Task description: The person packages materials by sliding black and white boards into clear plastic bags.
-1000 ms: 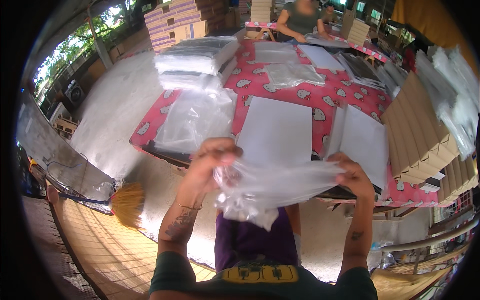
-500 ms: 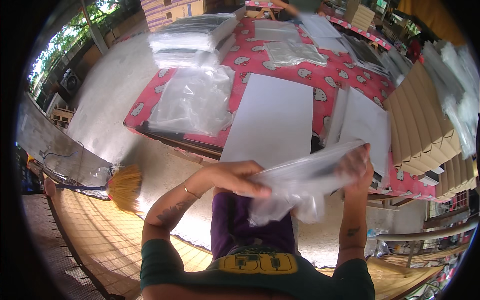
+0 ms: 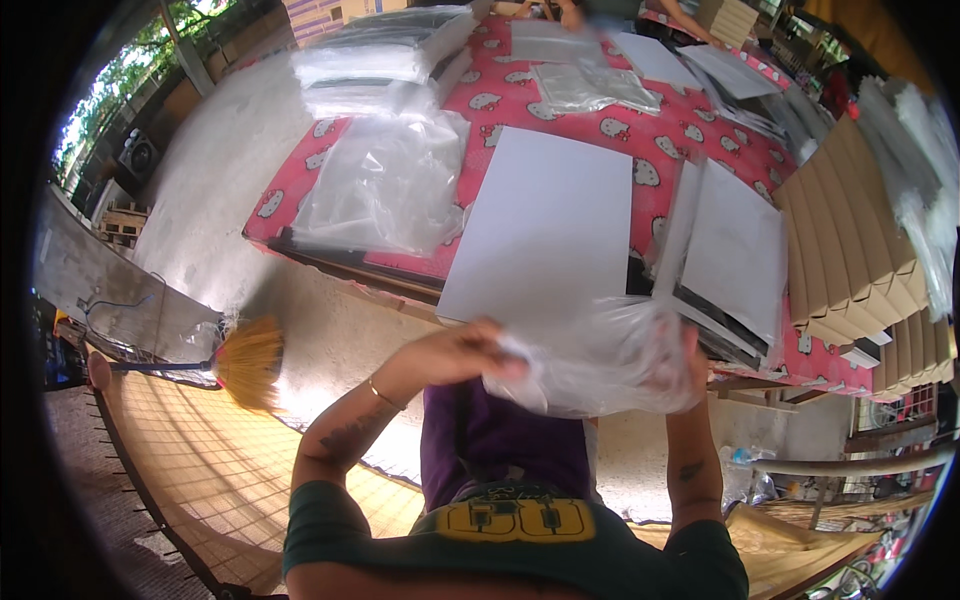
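Note:
A clear plastic bag (image 3: 600,362) is stretched between my two hands in front of the table edge. My left hand (image 3: 462,352) is closed on the bag's left end. On the other side, my right hand (image 3: 692,368) grips the right end, its fingers partly hidden by the blurred plastic. Just beyond the bag lies a large white sheet (image 3: 548,215), its near part covered by the bag. Left of the sheet is a pile of clear plastic bags (image 3: 385,185). To the right, another white sheet (image 3: 735,255) rests on a stack with black edges.
A pink patterned cloth (image 3: 500,95) covers the table. Wrapped stacks (image 3: 380,60) stand at the back left; folded brown cardboard (image 3: 845,235) leans at the right. A co-worker's arm (image 3: 690,20) reaches in at the far side. A broom (image 3: 245,365) lies left of me.
The plastic bag has come down and spread wider between my hands. My right hand has lowered and moved slightly left. At the far right, a white sheet now lies on the dark stack.

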### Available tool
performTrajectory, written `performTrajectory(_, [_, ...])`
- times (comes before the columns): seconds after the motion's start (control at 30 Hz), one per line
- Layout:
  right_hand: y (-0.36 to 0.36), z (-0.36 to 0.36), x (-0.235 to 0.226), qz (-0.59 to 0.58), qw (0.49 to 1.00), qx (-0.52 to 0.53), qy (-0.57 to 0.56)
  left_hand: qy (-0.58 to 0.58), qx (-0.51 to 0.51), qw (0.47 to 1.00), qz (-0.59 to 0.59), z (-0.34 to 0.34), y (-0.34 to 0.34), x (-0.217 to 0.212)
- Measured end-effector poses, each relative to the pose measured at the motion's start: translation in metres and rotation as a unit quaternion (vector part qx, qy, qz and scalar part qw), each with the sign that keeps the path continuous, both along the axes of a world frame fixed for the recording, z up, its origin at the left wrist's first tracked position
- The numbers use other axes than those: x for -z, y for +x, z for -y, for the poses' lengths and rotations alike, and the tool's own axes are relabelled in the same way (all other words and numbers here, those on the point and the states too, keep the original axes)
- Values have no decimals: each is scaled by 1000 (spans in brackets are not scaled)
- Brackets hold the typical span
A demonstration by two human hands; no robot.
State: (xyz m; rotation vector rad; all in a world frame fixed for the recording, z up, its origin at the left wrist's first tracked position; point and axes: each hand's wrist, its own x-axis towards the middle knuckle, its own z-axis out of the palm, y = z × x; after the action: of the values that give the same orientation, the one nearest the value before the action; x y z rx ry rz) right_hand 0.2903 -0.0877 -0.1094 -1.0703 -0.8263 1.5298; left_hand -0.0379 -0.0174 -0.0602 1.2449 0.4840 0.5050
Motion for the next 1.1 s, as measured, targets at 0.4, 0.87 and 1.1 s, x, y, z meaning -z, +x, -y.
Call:
performTrajectory(0.4, [23,8,19,-161,892,-361,221,-50,25,993,99,-22,-53,4])
performTrajectory(0.87, [-60,41,45,206,963,170,28,83,-401,907,-101,27,-23,72])
performTrajectory(1.1, [-68,38,49,246,944,209,73,183,-427,875,-138,18,-24,73])
